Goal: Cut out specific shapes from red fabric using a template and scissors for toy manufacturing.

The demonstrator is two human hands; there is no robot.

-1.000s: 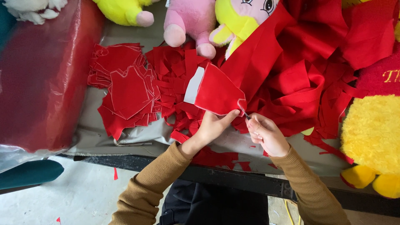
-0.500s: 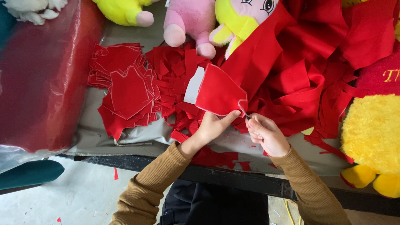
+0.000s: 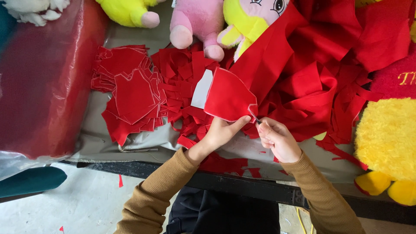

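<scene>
Head view looks down on a grey-covered bench (image 3: 143, 143) strewn with red fabric scraps (image 3: 186, 82), plush toys along its far edge. Nothing has shifted since the earlier frame. Left hand (image 3: 223, 132) pinches the red cut piece (image 3: 227, 99) at its lower edge; right hand (image 3: 277, 138) is closed around a small tool (image 3: 255, 118) touching that piece's corner. Bare bench shows only near the front edge.

The cut piece (image 3: 229, 100) is red with a pale outline along its edge; a white shape (image 3: 202, 89) shows behind it. The stack (image 3: 130, 89) and scraps (image 3: 184, 73) are red, as is the loose cloth (image 3: 303, 65). One plush (image 3: 197, 19) is pink, another (image 3: 125, 11) yellow with a pink foot, a third (image 3: 388, 138) fuzzy yellow. The sleeves (image 3: 160, 190) are tan.
</scene>
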